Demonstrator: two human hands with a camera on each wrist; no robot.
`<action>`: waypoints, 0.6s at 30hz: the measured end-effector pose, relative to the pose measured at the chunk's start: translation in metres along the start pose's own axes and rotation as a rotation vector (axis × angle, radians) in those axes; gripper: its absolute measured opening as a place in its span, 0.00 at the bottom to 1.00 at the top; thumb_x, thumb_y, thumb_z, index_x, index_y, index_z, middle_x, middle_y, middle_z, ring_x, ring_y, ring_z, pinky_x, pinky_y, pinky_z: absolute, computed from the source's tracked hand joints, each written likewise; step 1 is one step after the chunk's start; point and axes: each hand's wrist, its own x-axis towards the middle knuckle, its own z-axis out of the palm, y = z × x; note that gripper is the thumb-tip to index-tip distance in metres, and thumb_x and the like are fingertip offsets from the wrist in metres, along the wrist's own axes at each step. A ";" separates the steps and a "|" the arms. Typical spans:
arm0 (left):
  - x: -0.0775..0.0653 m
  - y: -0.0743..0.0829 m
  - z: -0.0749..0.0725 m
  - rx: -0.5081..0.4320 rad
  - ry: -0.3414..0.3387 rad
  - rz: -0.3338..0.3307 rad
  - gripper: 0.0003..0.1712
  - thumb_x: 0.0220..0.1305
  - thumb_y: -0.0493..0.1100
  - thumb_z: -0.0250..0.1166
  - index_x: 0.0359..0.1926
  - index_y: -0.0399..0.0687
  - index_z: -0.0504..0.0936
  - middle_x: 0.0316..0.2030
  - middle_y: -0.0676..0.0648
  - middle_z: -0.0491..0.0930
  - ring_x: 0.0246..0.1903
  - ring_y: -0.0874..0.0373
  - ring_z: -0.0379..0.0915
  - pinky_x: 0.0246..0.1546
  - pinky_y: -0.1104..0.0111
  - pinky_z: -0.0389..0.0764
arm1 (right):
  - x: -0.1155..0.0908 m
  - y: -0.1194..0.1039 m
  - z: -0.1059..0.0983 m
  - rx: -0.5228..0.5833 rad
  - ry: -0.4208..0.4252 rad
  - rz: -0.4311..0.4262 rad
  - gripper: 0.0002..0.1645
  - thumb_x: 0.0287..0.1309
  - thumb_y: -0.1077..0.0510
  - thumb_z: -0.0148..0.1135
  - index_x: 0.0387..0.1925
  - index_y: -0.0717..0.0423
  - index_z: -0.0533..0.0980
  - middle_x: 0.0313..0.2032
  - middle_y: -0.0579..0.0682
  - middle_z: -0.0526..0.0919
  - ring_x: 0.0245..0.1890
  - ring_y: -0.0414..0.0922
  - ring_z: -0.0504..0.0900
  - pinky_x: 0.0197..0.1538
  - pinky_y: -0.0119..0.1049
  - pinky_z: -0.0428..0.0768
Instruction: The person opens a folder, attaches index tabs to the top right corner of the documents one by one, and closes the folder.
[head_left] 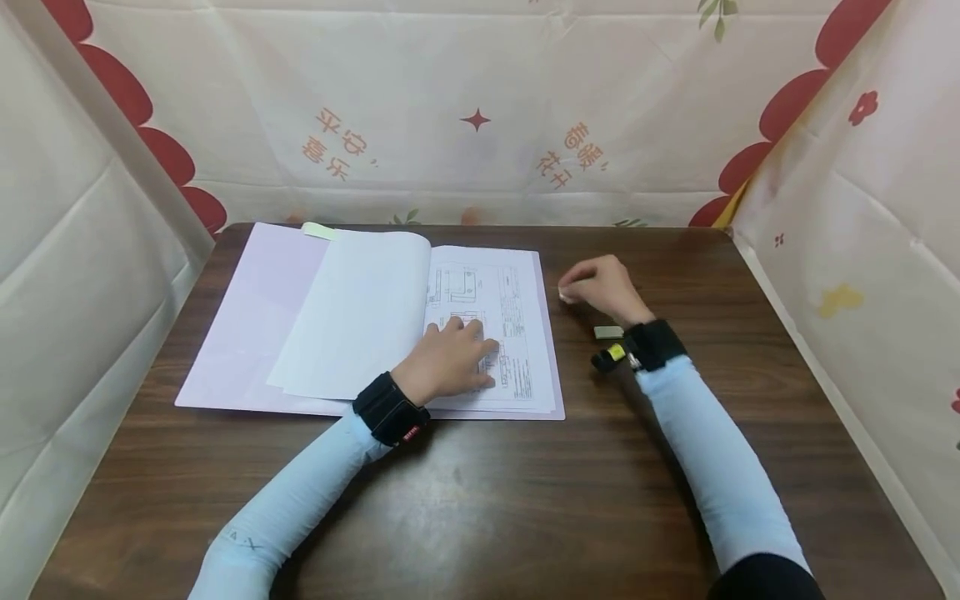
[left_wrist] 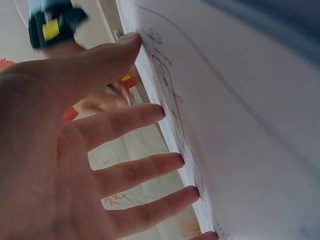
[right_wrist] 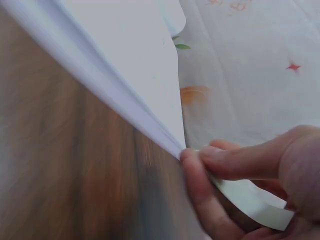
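Observation:
A bound booklet (head_left: 352,325) lies spread on the table, its turned pages curving up to the left. On its right page is a printed technical drawing (head_left: 513,292). My left hand (head_left: 450,362) rests on that page with fingers spread; in the left wrist view its fingertips (left_wrist: 157,111) touch the paper. To the right of the booklet, my right hand (head_left: 603,287) pinches a small pale strip between thumb and fingers. The right wrist view shows this pale green sticky strip (right_wrist: 257,207) curving below the thumb, close to the booklet's edge.
A pale green pad (head_left: 608,332), apparently sticky notes, lies beside the right wrist. A light green tab (head_left: 318,231) sticks out at the turned page's top edge. Fabric curtains (head_left: 472,75) enclose the dark wooden table (head_left: 495,508) at the back and both sides.

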 end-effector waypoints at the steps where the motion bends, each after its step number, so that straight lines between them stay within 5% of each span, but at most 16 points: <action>1: 0.000 0.000 0.002 -0.007 -0.003 -0.002 0.35 0.64 0.65 0.68 0.69 0.62 0.78 0.66 0.43 0.76 0.62 0.42 0.72 0.57 0.44 0.78 | 0.011 -0.003 0.005 0.040 0.008 0.020 0.08 0.64 0.60 0.70 0.44 0.58 0.87 0.47 0.58 0.88 0.41 0.47 0.88 0.46 0.36 0.84; 5: -0.001 -0.002 0.007 -0.022 -0.025 -0.012 0.37 0.64 0.65 0.68 0.71 0.63 0.75 0.68 0.44 0.74 0.64 0.43 0.71 0.58 0.45 0.77 | 0.051 -0.016 0.023 0.156 0.039 0.104 0.10 0.64 0.62 0.70 0.46 0.59 0.86 0.49 0.59 0.87 0.41 0.47 0.90 0.43 0.33 0.87; 9: -0.002 -0.005 0.008 -0.018 -0.046 -0.021 0.39 0.64 0.66 0.68 0.73 0.65 0.73 0.70 0.46 0.72 0.65 0.44 0.70 0.59 0.47 0.76 | 0.078 -0.025 0.037 0.152 0.071 0.157 0.10 0.64 0.60 0.71 0.46 0.57 0.87 0.52 0.57 0.85 0.43 0.48 0.86 0.43 0.31 0.85; 18: 0.001 -0.006 0.008 0.027 -0.055 -0.003 0.40 0.64 0.68 0.67 0.74 0.66 0.72 0.70 0.47 0.72 0.62 0.46 0.71 0.58 0.49 0.77 | 0.099 -0.032 0.046 0.149 0.114 0.263 0.09 0.64 0.57 0.71 0.44 0.55 0.89 0.45 0.53 0.86 0.39 0.47 0.83 0.40 0.33 0.81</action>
